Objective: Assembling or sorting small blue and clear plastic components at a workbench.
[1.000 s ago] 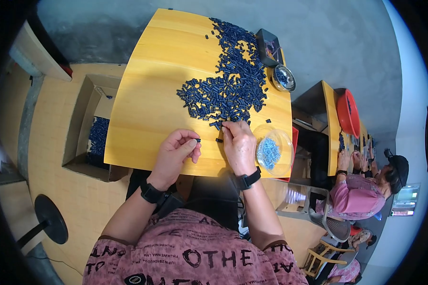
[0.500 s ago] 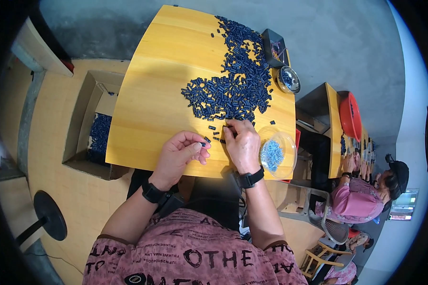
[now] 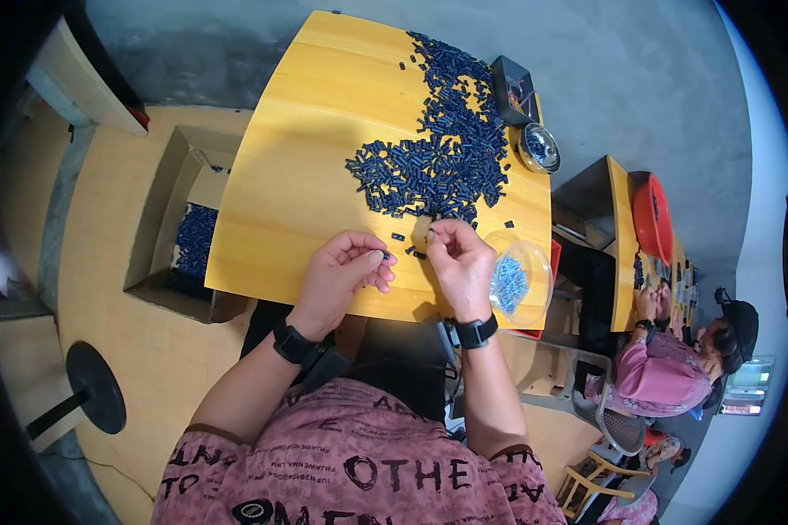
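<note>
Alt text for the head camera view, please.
A person's left hand pinches a small dark piece above a yellow table; the right hand is at the near edge of a heap of similar pieces. A clear dish of blue bits stands right of that hand, a co-worker beyond.

Dark lettering (image 3: 427,475) across pink shirt (image 3: 324,442)

The tabletop (image 3: 280,188) across the middle looks like smooth wood or laminate with a soft sheen. The small dark pieces (image 3: 464,162) heaped on it look like plastic, faintly glossy. Right of centre, a dish (image 3: 539,284) is clear, shiny plastic or glass (which, I cannot tell). Above it sits a polished metal bowl (image 3: 524,155). Matt brown cardboard forms the box (image 3: 159,210) at left; the shirt (image 3: 324,429) at bottom is soft cloth.
</note>
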Demonstrator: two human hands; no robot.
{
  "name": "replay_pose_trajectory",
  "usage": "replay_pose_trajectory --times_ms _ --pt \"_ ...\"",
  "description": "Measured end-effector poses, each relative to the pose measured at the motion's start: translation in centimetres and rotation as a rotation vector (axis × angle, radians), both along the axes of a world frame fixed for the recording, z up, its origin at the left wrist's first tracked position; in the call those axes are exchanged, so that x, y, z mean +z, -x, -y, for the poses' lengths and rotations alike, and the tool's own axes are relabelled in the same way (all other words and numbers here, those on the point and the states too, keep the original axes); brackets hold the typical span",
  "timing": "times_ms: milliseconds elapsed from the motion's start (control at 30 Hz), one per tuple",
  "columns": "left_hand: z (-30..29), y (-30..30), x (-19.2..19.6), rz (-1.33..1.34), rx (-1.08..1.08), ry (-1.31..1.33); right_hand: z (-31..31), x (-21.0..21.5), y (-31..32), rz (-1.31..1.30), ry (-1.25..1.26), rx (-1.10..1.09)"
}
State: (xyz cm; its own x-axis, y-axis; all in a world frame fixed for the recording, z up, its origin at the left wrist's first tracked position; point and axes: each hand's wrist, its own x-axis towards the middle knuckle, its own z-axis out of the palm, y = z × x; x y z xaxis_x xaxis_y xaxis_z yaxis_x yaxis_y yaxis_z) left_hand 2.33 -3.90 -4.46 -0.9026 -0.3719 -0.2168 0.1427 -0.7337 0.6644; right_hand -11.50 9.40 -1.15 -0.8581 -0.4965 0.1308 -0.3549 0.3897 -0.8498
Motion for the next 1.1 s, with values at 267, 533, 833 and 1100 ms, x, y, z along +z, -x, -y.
replay_pose_trajectory --times_ms 267,533,833,1100 --pt "-0.7 0.4 -0.6 -0.024 -0.008 0.046 -3.3 1.5 -2.9 0.577 0.369 0.178" --pt "-1.3 0.8 0.4 -0.063 -0.043 0.089 -4.2 2.0 -4.8 0.611 0.421 0.177" --pt "-2.2 0.2 2.0 -0.118 -0.113 0.127 -5.1 3.2 -6.0 0.634 0.495 0.224" --pt "-2.6 -0.5 3.1 -0.093 -0.123 0.194 -5.7 3.5 -6.3 0.599 0.478 0.242"
